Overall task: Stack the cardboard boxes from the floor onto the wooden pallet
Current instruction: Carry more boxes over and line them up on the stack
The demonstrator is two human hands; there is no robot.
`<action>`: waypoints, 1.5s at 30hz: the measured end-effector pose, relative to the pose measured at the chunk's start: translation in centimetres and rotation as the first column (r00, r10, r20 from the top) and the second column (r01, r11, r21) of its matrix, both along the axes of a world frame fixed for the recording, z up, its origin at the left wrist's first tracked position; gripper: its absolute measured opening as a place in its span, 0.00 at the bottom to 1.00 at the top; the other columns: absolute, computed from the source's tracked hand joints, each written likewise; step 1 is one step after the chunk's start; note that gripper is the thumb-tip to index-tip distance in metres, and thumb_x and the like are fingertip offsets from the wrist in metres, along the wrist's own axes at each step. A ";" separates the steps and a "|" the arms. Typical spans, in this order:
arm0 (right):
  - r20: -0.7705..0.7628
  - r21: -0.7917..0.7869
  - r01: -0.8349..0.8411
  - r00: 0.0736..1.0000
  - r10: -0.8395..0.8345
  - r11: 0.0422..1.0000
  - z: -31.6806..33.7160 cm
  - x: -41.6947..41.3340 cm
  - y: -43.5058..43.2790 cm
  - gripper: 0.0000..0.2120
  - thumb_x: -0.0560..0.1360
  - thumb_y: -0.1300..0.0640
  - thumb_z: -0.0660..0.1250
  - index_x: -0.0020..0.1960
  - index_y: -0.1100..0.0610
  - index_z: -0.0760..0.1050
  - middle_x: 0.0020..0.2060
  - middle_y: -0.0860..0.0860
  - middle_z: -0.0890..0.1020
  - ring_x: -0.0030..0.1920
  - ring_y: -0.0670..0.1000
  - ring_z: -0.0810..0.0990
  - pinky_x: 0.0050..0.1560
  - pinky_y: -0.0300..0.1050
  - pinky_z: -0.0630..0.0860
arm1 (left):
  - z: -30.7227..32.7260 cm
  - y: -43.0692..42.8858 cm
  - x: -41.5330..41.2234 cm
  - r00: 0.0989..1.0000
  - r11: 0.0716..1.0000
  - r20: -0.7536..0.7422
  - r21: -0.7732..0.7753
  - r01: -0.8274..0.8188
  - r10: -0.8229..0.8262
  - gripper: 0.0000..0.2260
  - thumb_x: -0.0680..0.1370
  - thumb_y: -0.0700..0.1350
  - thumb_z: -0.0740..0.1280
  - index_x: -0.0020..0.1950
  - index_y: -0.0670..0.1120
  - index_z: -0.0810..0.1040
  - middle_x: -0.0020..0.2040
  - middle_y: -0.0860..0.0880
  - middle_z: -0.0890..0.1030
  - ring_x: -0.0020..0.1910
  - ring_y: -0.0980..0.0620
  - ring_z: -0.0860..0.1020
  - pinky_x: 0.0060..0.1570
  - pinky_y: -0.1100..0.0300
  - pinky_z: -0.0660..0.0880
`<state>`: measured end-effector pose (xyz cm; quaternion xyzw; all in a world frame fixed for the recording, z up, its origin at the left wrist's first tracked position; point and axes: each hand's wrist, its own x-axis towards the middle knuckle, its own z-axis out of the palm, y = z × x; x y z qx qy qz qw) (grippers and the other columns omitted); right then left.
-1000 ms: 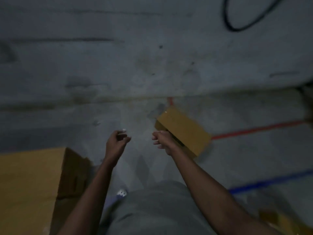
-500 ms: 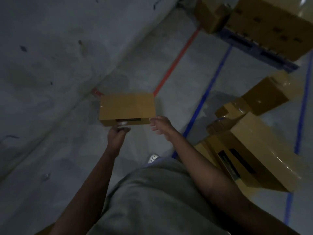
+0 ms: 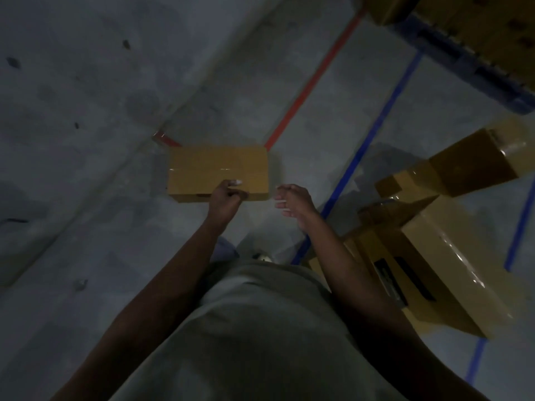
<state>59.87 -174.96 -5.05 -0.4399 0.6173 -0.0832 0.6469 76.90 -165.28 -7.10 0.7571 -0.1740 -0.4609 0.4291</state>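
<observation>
A small flat cardboard box [image 3: 217,169] lies on the grey floor just ahead of me, at the end of a red floor line. My left hand [image 3: 227,196] hangs in front of the box's near edge with its fingers loosely curled and nothing in it; whether it touches the box I cannot tell. My right hand [image 3: 293,202] floats just right of the box, fingers relaxed and empty. At the top right stands a dark pallet [image 3: 492,73] carrying stacked boxes [image 3: 486,27].
Several larger taped boxes lie tumbled on the floor to my right, one long box [image 3: 451,285] near my right arm and another [image 3: 474,166] behind it. Blue tape lines [image 3: 373,131] and a red line [image 3: 312,79] run across the floor. A grey wall rises on the left.
My view swung right, bringing the tumbled boxes and the pallet into sight. The small box now lies straight ahead and closer, with both hands reaching nearer to its front edge.
</observation>
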 end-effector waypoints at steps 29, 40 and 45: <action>-0.126 -0.020 -0.841 0.538 0.833 0.540 -3.3 28.8 -27.4 0.02 0.75 0.55 0.68 0.46 0.49 0.78 0.44 0.50 0.84 0.37 0.47 0.81 0.34 0.39 0.71 | -3.9 -13.4 14.0 0.536 0.521 0.070 0.164 -0.838 0.841 0.14 0.74 0.44 0.74 0.59 0.45 0.80 0.47 0.47 0.85 0.40 0.56 0.80 0.40 0.61 0.73; -0.410 -0.089 -0.995 0.077 0.909 0.044 -26.4 40.9 -27.4 0.14 0.74 0.52 0.67 0.59 0.52 0.80 0.52 0.49 0.83 0.51 0.52 0.81 0.51 0.45 0.77 | -25.1 -16.1 13.9 0.058 0.083 -0.098 0.284 -0.955 0.994 0.20 0.63 0.50 0.75 0.53 0.47 0.82 0.55 0.48 0.84 0.55 0.51 0.82 0.53 0.55 0.78; -0.523 -0.092 -0.991 -0.035 0.852 -0.097 -43.8 43.5 -27.8 0.28 0.73 0.50 0.69 0.71 0.54 0.69 0.66 0.54 0.76 0.64 0.57 0.76 0.63 0.50 0.73 | -41.4 -17.7 14.2 -0.009 0.036 -0.133 0.327 -0.944 0.991 0.14 0.70 0.43 0.77 0.55 0.46 0.83 0.56 0.51 0.82 0.56 0.54 0.80 0.47 0.65 0.74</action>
